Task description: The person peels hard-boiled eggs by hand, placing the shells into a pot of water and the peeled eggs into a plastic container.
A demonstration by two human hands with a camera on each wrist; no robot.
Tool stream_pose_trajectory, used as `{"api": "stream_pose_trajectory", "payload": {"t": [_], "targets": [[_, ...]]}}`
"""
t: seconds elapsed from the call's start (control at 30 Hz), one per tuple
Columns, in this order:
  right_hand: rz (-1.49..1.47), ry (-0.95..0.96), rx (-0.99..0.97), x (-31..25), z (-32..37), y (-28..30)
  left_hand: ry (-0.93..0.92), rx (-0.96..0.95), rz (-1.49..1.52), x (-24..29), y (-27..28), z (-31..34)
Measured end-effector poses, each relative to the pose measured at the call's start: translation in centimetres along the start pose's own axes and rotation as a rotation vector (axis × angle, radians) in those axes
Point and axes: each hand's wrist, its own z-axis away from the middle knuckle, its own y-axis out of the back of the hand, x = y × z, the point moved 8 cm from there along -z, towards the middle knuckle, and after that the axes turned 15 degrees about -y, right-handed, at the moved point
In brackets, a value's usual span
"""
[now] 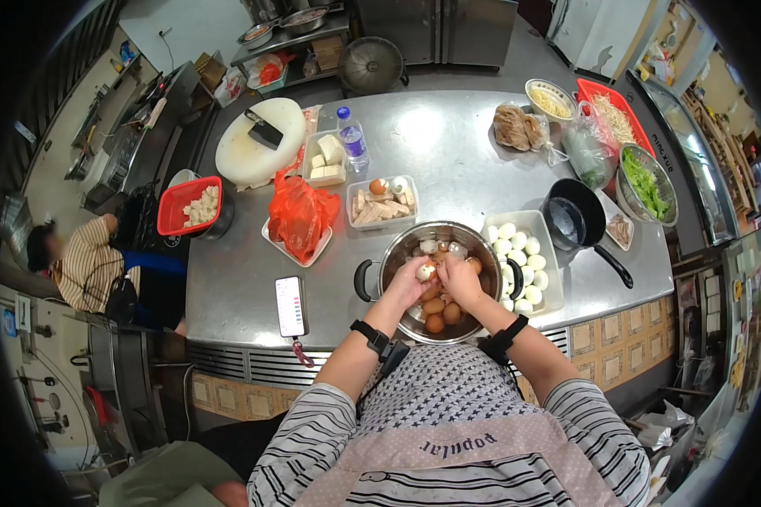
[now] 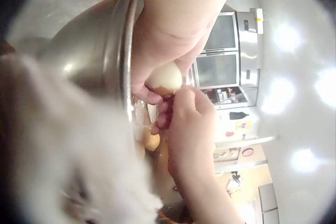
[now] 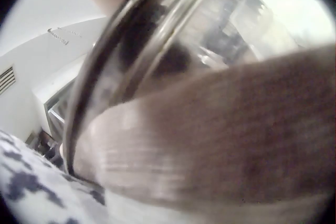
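Over the steel pot (image 1: 391, 253), the left hand (image 1: 406, 286) grips a partly peeled egg (image 1: 425, 272). In the left wrist view the egg (image 2: 166, 77) shows a bare white top with brown shell below, held by the left hand (image 2: 144, 71). The fingertips of the right hand (image 1: 460, 279) touch the egg's shell side; the left wrist view shows that hand (image 2: 191, 124) with bent fingers against it. Brown eggs (image 1: 435, 324) and shell bits lie in the pot. The right wrist view is mostly a blurred forearm and the pot rim (image 3: 86, 82).
Right of the pot is a tray of peeled eggs (image 1: 528, 262), then a black saucepan (image 1: 573, 215). To the left are a phone (image 1: 291, 306), a red bag (image 1: 300, 215) and a food container (image 1: 380, 205). A cutting board (image 1: 237, 152) holds a cleaver. Another person (image 1: 93, 262) sits at far left.
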Motion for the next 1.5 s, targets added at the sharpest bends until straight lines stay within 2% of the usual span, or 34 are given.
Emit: {"api": "stream_pose_trajectory", "payload": {"t": [0.1,0.2,0.3,0.47,0.6,0.7,0.8,0.9,0.97,1.0,1.07,1.17,1.37,1.5], "targets": [[-0.158,0.057,0.041,-0.3,-0.3,0.3,-0.039,-0.047,-0.012,0.4,-0.6,0.1],[-0.209,0.225,0.045,-2.3,0.6,0.7,-0.067,-0.079,-0.026,0.8,-1.8,0.6],[-0.18,0.157,-0.064,-2.6,0.7,0.5,-0.063,-0.07,-0.027,0.7,-1.9,0.7],[-0.131,0.058,-0.077,-1.3,0.3,0.1,-0.057,-0.061,-0.082,0.2,-0.6,0.1],[-0.035,0.006,-0.04,-0.7,0.2,0.0,-0.064,0.051,0.024,-0.1,1.0,-0.5],[0.323,-0.09,-0.113,1.9,-0.5,-1.6,-0.058,0.131,0.174,0.3,1.7,-0.8],[0.363,0.176,0.061,0.5,0.5,-1.3,-0.118,0.143,0.181,0.2,1.8,-1.2],[-0.199,0.212,0.054,-1.2,0.0,0.5,-0.119,0.051,0.149,-0.7,2.0,-2.0],[-0.256,0.155,-0.091,-2.6,0.7,0.7,-0.063,-0.063,0.12,-0.4,0.4,-1.1],[-0.284,0.125,-0.161,-3.0,0.9,0.7,-0.033,-0.038,0.053,-0.4,0.4,-0.8],[-0.3,0.103,-0.148,-2.6,0.6,0.8,0.026,0.008,-0.08,-0.2,0.3,-0.3],[-0.283,0.094,-0.152,-2.4,0.4,0.8,0.016,-0.019,-0.149,0.6,-1.4,0.9],[-0.313,0.151,-0.135,-2.9,0.6,1.1,-0.086,-0.05,-0.123,-0.2,0.2,-0.8],[-0.323,0.145,-0.145,-2.9,0.7,1.2,-0.123,0.016,-0.15,-0.4,1.2,-1.2]]}}
